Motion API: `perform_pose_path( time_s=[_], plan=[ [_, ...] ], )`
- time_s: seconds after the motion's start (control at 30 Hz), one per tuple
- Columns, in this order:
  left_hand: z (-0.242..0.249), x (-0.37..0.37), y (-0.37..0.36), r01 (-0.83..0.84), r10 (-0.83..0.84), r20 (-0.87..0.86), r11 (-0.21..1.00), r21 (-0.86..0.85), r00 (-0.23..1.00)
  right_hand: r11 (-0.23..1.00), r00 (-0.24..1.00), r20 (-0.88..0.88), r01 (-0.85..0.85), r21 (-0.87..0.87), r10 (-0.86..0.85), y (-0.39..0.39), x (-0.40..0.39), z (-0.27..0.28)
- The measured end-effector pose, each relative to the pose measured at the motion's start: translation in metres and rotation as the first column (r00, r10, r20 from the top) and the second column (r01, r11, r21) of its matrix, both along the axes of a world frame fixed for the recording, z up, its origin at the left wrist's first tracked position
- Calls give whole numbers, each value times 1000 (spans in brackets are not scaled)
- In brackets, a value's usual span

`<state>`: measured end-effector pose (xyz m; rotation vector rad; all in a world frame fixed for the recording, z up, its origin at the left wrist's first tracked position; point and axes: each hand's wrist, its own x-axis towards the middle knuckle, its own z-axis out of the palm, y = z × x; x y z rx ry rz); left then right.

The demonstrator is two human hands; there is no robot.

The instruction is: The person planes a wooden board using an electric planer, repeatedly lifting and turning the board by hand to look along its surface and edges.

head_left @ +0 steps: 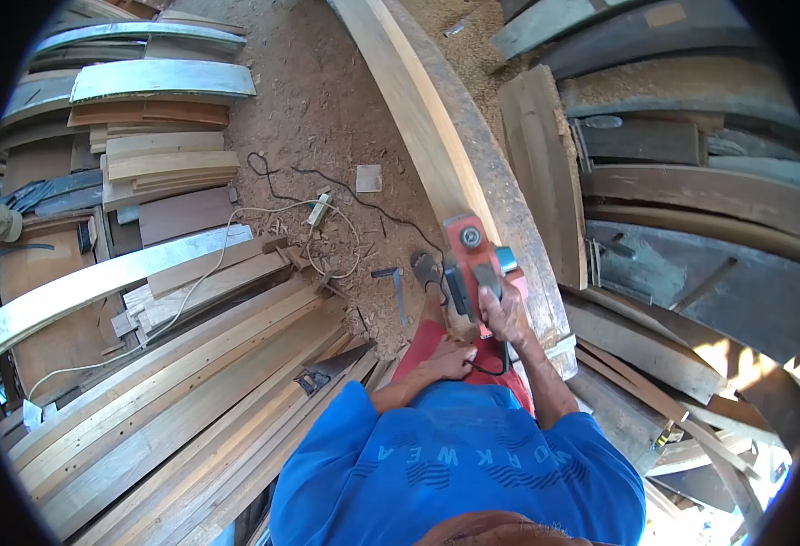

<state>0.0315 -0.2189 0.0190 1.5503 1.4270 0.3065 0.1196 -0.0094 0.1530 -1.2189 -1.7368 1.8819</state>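
My right hand (pixel 506 314) is wrapped round the rear handle of a red electric planer (pixel 470 238). The planer rests on a long wooden board (pixel 418 118), close to the board's near end. My left hand (pixel 450 359) is closed beside that end, just in front of my blue shirt. A black power cord (pixel 486 370) loops from the planer's back to my left fingers and seems to lie in them. The board lies along a worn workbench (pixel 513 205). The planer's underside is hidden.
Stacked planks (pixel 172 400) lie at left, with more boards (pixel 691 191) at right. On the shaving-strewn floor are a power strip (pixel 319 210) with a pale cable, a try square (pixel 398 289) and a small pale square (pixel 369 178). A handsaw (pixel 336 362) rests on the left planks.
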Motion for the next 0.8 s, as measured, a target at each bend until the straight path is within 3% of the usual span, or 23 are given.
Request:
perform_pose_path(
  time_s=[0.1, 0.2, 0.23, 0.3, 0.37, 0.4, 0.47, 0.53, 0.63, 0.7, 0.8],
  plan=[
    [-13, -47, -10, -167, 172, -93, 984, 60, 981, 998, 999, -29, 34, -50, -35, 1, -22, -6],
    [-30, -85, -7, -167, 121, -270, 974, -155, 955, 988, 999, 33, -8, 155, 3, 39, -67, -10],
    [-33, -92, -3, -241, 192, -272, 957, -161, 943, 975, 998, 55, -24, 220, 12, 60, -89, -11],
    [-36, -105, 8, -389, 332, -285, 906, -170, 899, 983, 994, 112, -39, 182, 19, 105, -141, -3],
    [-16, -121, 35, -499, 465, -223, 856, -135, 857, 920, 989, 147, -72, 384, 16, 156, -197, -18],
    [-16, -123, 45, -552, 528, -202, 829, -87, 825, 913, 985, 170, -76, 401, 7, 183, -227, -8],
    [-8, -135, 70, -630, 625, -116, 776, -10, 772, 920, 979, 204, -77, 383, -3, 239, -283, -17],
    [-4, -142, 86, -714, 713, -42, 699, -42, 700, 972, 974, 206, -133, 193, 93, 282, -318, 6],
    [-2, -148, 95, -755, 756, -47, 655, 32, 653, 992, 989, -81, -127, 12, 127, 322, -331, -18],
    [-16, -147, 82, -759, 767, -81, 642, 107, 637, 990, 991, 2, -134, 40, 134, 313, -308, -20],
    [-15, -148, 61, -706, 692, -216, 708, 18, 689, 988, 990, 76, -125, 94, 118, 277, -254, -13]
  ],
)
